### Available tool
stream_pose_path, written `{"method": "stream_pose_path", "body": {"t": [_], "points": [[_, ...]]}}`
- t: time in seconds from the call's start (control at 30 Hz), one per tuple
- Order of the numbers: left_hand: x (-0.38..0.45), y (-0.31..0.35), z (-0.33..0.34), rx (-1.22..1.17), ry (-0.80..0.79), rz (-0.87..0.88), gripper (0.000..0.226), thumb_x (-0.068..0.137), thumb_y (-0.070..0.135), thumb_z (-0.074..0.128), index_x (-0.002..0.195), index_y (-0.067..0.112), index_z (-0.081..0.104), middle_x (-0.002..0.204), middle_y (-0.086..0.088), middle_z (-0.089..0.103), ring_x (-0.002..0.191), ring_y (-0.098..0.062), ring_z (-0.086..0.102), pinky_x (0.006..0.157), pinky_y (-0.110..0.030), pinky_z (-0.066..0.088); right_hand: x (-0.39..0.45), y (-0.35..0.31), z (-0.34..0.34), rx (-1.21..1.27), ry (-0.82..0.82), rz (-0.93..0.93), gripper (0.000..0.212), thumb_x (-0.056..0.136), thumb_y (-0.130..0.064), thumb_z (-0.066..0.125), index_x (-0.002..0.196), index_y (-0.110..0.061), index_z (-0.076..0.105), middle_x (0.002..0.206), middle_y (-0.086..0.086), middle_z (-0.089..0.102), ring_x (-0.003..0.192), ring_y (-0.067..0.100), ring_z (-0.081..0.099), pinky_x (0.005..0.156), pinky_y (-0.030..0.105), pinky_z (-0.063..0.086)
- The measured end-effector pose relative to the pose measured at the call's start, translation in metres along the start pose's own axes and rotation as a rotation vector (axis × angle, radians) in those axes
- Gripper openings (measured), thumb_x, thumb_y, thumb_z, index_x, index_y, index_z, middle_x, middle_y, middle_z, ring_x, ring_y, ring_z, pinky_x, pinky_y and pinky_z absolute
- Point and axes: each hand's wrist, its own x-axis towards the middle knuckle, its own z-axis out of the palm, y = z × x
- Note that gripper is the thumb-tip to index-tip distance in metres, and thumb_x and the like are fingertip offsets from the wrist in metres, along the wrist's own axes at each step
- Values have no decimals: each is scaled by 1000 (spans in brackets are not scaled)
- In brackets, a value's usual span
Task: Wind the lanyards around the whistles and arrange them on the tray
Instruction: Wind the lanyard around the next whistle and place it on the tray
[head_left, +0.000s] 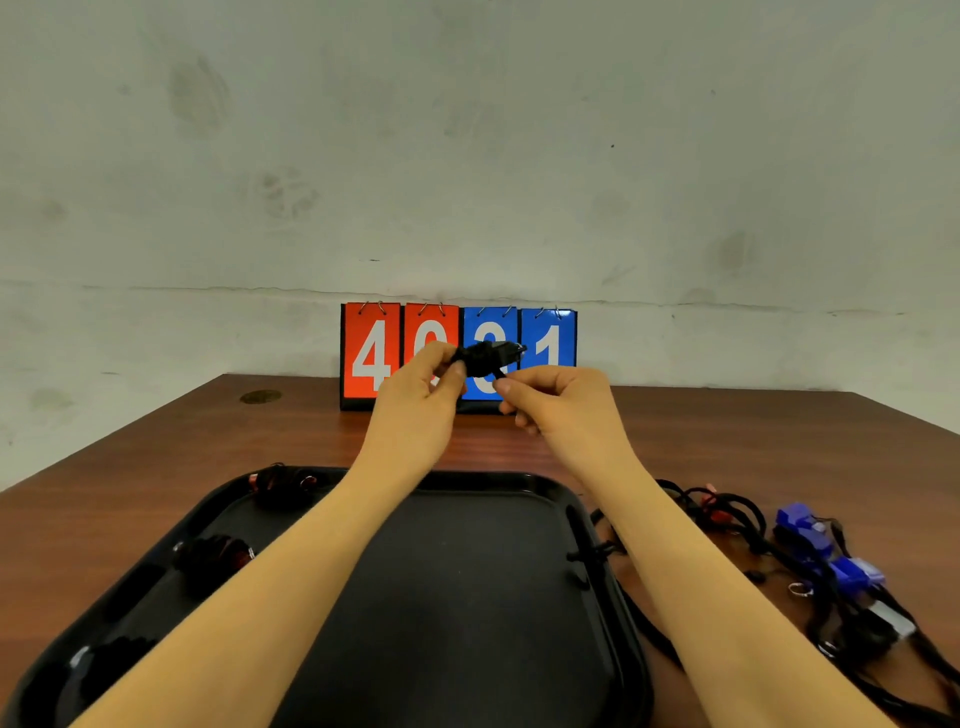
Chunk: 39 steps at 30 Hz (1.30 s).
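A black whistle (488, 357) wrapped in its black lanyard is held up in front of me, above the table's far side. My left hand (423, 392) pinches its left end. My right hand (553, 397) pinches the lanyard's loose end just under the whistle's right side. Below lies a black tray (467, 597). Along its left side rest wound whistles: a red one (283, 483) at the far corner, another red one (215, 558) below it, and a dark one (104, 665) near the front. Unwound blue whistles (826, 551) and a red one (714, 512) lie in tangled black lanyards right of the tray.
A flip scoreboard (457, 358) with red and blue number cards stands at the back of the brown table (156, 467), against a pale wall. A round grommet (260, 396) sits at the table's far left. One black lanyard (587, 556) hangs over the tray's right rim.
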Motion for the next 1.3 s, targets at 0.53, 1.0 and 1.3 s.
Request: {"method": "stream_pose_path", "body": {"t": [0.53,1.0,1.3], "points": [[2,-29,0,334,-119,88,13,97,22,44,103,19,54,83,9,52,70,-5,49,61,-13,37,4,34,11,-766,163,-676,6,78,-10,68,80,-4,67,103,10,66,93,25,64,74,29,53],[-13,-21,7,53,-176,17,41,94,9,46,131,25,48,90,6,63,77,0,62,69,4,40,1,40,6,-606,119,-631,5,79,-1,67,84,1,66,104,11,63,98,24,62,82,33,55],[-13,-14,5,-398,-118,-196,10,90,15,56,100,17,56,94,-3,68,74,-14,70,71,-21,56,0,40,9,-573,220,-616,6,79,-13,69,80,-8,69,109,5,59,104,12,46,82,17,44]]}}
